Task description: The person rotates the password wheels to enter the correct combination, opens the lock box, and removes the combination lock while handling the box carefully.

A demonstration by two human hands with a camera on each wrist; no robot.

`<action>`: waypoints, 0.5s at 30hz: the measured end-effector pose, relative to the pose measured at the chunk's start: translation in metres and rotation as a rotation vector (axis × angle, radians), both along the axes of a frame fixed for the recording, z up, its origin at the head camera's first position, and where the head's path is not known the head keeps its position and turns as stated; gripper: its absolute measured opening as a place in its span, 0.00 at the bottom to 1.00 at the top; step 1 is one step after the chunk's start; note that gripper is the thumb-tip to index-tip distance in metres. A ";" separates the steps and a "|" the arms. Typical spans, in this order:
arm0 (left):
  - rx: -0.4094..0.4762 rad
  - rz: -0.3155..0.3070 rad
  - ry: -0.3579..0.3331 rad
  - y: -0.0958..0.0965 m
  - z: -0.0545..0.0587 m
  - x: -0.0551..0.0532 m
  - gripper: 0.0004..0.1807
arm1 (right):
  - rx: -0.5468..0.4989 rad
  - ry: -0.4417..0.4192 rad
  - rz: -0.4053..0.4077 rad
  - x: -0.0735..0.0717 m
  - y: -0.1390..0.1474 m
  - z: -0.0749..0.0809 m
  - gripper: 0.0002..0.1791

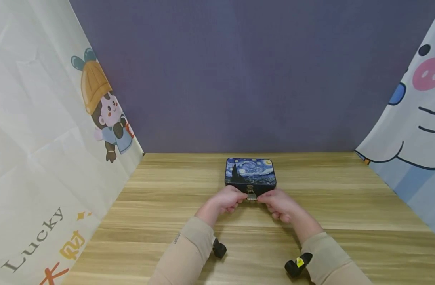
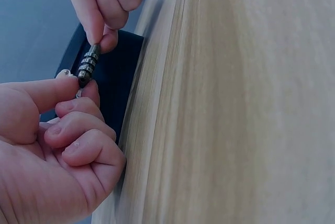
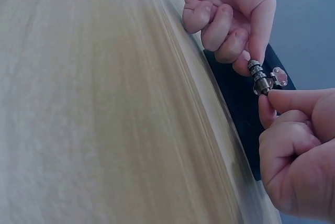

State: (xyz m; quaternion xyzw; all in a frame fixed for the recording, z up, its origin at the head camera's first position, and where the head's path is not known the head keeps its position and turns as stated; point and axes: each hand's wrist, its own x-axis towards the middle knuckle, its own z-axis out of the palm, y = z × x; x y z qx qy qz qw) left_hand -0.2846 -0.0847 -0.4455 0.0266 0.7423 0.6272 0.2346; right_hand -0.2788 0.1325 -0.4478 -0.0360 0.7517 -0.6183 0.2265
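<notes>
A small box with a starry-night picture on its lid stands on the table, its lid down. From the clasp on its dark front hangs a combination padlock with several number dials, seen close up in the left wrist view. My left hand pinches one end of the padlock between thumb and index finger, its other fingers curled. At the opposite end, my right hand pinches the padlock in the same way. In the right wrist view, the metal clasp shows beside the lock. The dial digits are too small to read.
The wooden table runs back to a dark blue-grey wall. Cartoon-printed cloths border it, one on the left and one on the right. Black wrist cameras are strapped to both forearms.
</notes>
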 end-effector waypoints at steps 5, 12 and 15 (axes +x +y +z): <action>-0.019 0.010 0.010 0.001 -0.001 0.000 0.17 | -0.019 -0.016 0.011 0.000 0.000 -0.001 0.13; -0.025 0.012 0.020 0.002 -0.001 0.000 0.17 | -0.046 -0.049 0.012 0.000 -0.001 -0.003 0.11; -0.022 0.011 0.017 0.002 -0.001 -0.001 0.17 | -0.049 -0.054 0.011 0.000 -0.001 -0.003 0.10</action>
